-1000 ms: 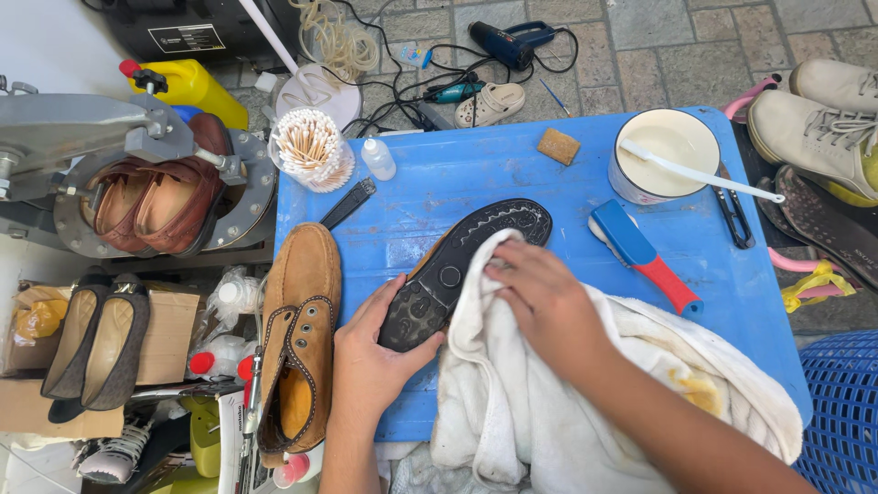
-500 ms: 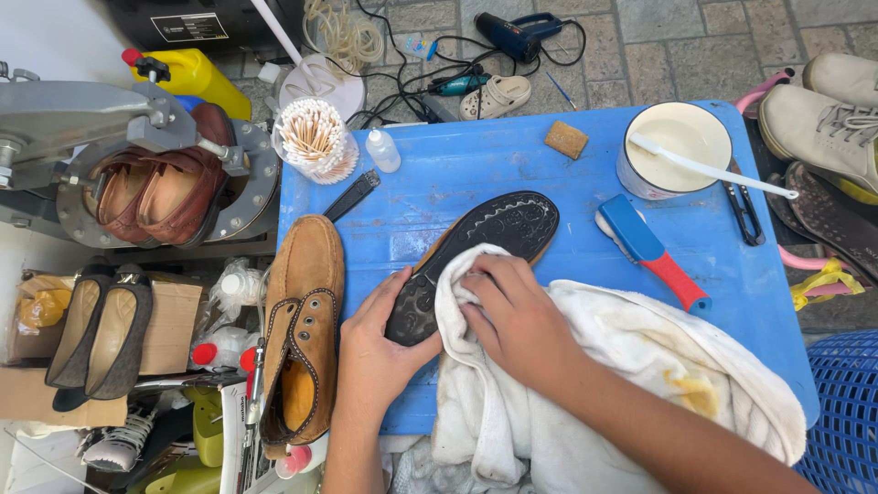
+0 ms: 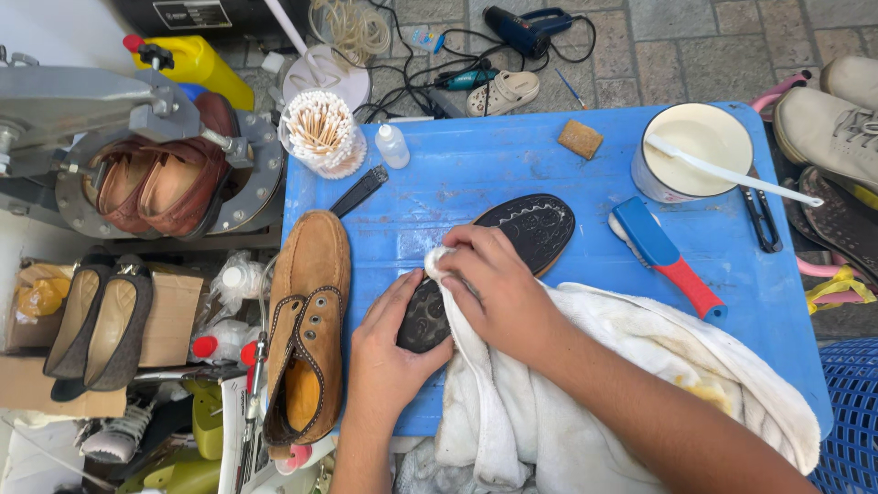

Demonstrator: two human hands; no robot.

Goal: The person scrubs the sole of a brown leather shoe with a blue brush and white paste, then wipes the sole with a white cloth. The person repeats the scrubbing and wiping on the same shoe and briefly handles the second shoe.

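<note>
Hands hide the middle of the upturned black shoe sole point(image 3: 535, 224) on the blue table point(image 3: 476, 174): the left hand point(image 3: 389, 343) cups its heel, the right hand point(image 3: 494, 288) presses a bunched white towel point(image 3: 622, 366) across it; towel's lower edge is cut off.

white rectangular label point(image 3: 190, 13) on black case, top left

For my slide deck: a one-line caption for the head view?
Left hand steadies an upturned shoe while right hand presses a white towel on its sole.
</note>
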